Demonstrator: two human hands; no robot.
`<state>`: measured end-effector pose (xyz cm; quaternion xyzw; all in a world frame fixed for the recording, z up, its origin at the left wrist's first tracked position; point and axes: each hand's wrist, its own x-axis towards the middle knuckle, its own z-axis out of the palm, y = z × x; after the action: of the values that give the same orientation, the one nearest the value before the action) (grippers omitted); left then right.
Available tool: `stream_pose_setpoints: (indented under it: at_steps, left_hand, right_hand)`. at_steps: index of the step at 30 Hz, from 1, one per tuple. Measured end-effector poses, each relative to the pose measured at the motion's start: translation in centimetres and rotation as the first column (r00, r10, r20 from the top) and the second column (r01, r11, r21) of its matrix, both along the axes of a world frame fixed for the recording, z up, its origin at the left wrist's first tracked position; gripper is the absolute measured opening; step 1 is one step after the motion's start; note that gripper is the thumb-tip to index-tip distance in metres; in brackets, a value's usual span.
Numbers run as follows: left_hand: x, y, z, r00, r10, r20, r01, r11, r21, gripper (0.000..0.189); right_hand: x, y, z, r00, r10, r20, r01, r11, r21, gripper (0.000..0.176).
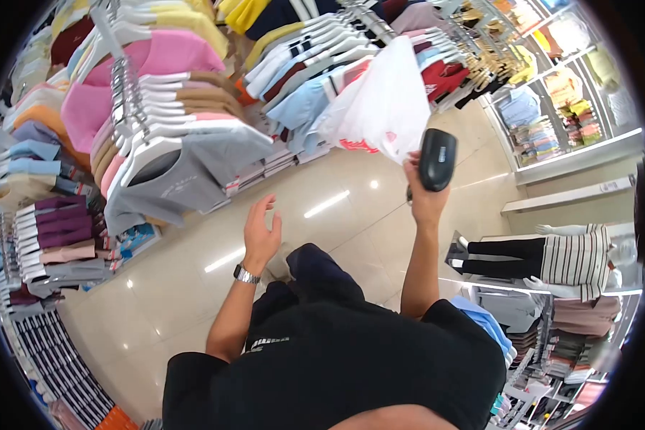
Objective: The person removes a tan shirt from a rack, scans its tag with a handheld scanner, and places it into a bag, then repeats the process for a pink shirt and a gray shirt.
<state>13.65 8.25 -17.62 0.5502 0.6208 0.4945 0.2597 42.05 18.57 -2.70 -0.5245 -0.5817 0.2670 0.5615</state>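
My right hand (426, 204) is raised and wrapped round a black handheld barcode scanner (438, 159), whose rounded head faces up toward me. My left hand (262, 233) hangs over the floor with nothing in it, fingers stretched and the thumb apart. A silver watch (246, 274) is on that wrist. Just beyond the scanner, a white plastic bag (385, 97) with red print overlaps the clothes rack. Nearest to my left hand is a grey T-shirt (193, 175) on a white hanger at the front of a rack.
Pink (140, 64) and brown tops hang on the left rack; folded purple garments (64, 222) sit lower left. A mannequin (552, 258) in a striped top is at the right. Shelves of clothes (552, 107) line the right wall. Shiny tiled floor (337, 222) runs between the racks.
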Motion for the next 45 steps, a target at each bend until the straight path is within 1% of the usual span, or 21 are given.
stream_pose_setpoints:
  at_steps: [2, 5, 6, 8, 10, 11, 14, 15, 17, 18, 19, 20, 24, 26, 30, 34, 35, 38, 41, 44, 45]
  left_hand:
    - [1.6, 2.7, 3.1, 0.991, -0.129, 0.019, 0.129, 0.992, 0.005, 0.040]
    - [4.5, 7.5, 7.9, 0.982, -0.189, -0.004, 0.188, 0.973, 0.130, 0.040]
    - [5.7, 9.1, 9.2, 0.982, -0.187, -0.010, 0.187, 0.971, 0.147, 0.040]
    - [7.9, 12.3, 11.9, 0.985, -0.172, -0.019, 0.173, 0.969, 0.177, 0.042]
    - [10.2, 16.0, 14.4, 0.991, -0.099, -0.091, 0.112, 0.980, 0.161, 0.048]
    - [11.7, 17.2, 14.8, 0.991, -0.065, -0.118, 0.081, 0.987, 0.139, 0.051]
    - [15.0, 21.7, 15.3, 0.965, 0.094, -0.246, -0.046, 0.979, 0.196, 0.058]
    - [15.6, 23.0, 15.2, 0.976, 0.059, -0.208, -0.028, 0.988, 0.151, 0.060]
    - [16.0, 25.5, 13.4, 0.968, 0.008, -0.251, 0.010, 0.997, 0.072, 0.052]
    - [16.0, 26.3, 12.9, 0.963, -0.017, -0.269, 0.025, 0.999, 0.029, 0.049]
    - [15.8, 26.9, 12.4, 0.954, -0.006, -0.301, 0.023, 0.998, 0.054, 0.033]
    - [15.6, 27.5, 12.0, 0.963, 0.021, -0.270, 0.001, 0.997, 0.082, 0.029]
    - [15.0, 26.8, 15.2, 0.990, 0.094, -0.101, -0.073, 0.978, 0.196, 0.018]
    - [14.5, 25.9, 17.2, 0.994, 0.088, -0.061, -0.074, 0.975, 0.209, 0.017]
    - [13.1, 25.0, 17.1, 0.993, 0.039, 0.109, -0.058, 0.982, 0.178, 0.017]
    - [12.1, 23.2, 17.5, 0.998, 0.061, 0.036, -0.065, 0.988, 0.138, 0.018]
    - [11.8, 22.1, 17.9, 0.997, 0.079, 0.014, -0.080, 0.992, 0.097, 0.019]
    - [10.0, 18.5, 15.8, 0.995, 0.015, 0.098, -0.019, 0.999, 0.034, 0.014]
    - [7.5, 13.2, 15.8, 0.983, -0.050, 0.174, 0.064, 0.995, -0.074, 0.014]
    - [4.7, 7.9, 14.9, 0.980, -0.043, 0.192, 0.058, 0.996, -0.072, 0.015]
    - [3.4, 6.0, 15.4, 0.983, -0.041, 0.182, 0.068, 0.987, -0.146, 0.017]
  right_hand:
    - [2.6, 1.6, 1.2, 0.994, -0.107, -0.010, 0.107, 0.986, 0.128, 0.029]
    - [4.7, 5.3, 3.4, 0.986, -0.165, -0.012, 0.163, 0.961, 0.222, 0.031]
    - [5.2, 6.8, 3.9, 0.987, -0.155, 0.034, 0.141, 0.956, 0.259, 0.034]
    - [6.2, 11.1, 3.6, 0.996, -0.088, 0.012, 0.081, 0.959, 0.273, 0.035]
    - [6.6, 15.5, 2.9, 0.994, -0.084, 0.069, 0.062, 0.959, 0.275, 0.036]
    - [6.5, 17.2, 3.0, 0.989, -0.096, 0.110, 0.068, 0.968, 0.240, 0.037]
    - [4.6, 19.8, 4.8, 0.990, -0.023, 0.138, -0.023, 0.946, 0.323, 0.040]
    - [4.6, 21.6, 4.4, 0.978, -0.009, 0.208, -0.061, 0.944, 0.325, 0.040]
    - [4.7, 25.5, 2.6, 0.943, -0.003, 0.332, -0.102, 0.948, 0.300, 0.040]
    - [4.4, 26.1, 2.4, 0.931, -0.042, 0.364, -0.054, 0.967, 0.251, 0.038]
    - [4.4, 26.6, 2.5, 0.936, -0.024, 0.350, -0.072, 0.963, 0.260, 0.036]
    - [4.3, 27.0, 2.7, 0.942, -0.006, 0.336, -0.090, 0.959, 0.269, 0.035]
    - [5.1, 27.9, 4.9, 0.980, 0.054, 0.193, -0.129, 0.908, 0.399, 0.032]
    - [5.3, 27.2, 7.0, 0.978, 0.095, 0.184, -0.148, 0.943, 0.298, 0.032]
    - [5.6, 26.7, 7.5, 0.975, 0.142, 0.168, -0.193, 0.922, 0.337, 0.030]
    - [5.8, 25.8, 7.6, 0.984, 0.085, 0.157, -0.123, 0.960, 0.251, 0.028]
    - [6.0, 25.3, 7.3, 0.981, 0.124, 0.151, -0.156, 0.962, 0.222, 0.026]
    - [5.6, 22.8, 6.2, 0.942, 0.289, 0.172, -0.308, 0.946, 0.098, 0.023]
    - [2.9, 19.2, 5.7, 0.901, 0.396, 0.176, -0.405, 0.914, 0.014, 0.023]
    - [-0.4, 16.0, 4.9, 0.857, 0.493, 0.150, -0.493, 0.869, -0.044, 0.025]
    - [-1.9, 14.6, 4.9, 0.850, 0.514, 0.119, -0.510, 0.858, -0.063, 0.024]
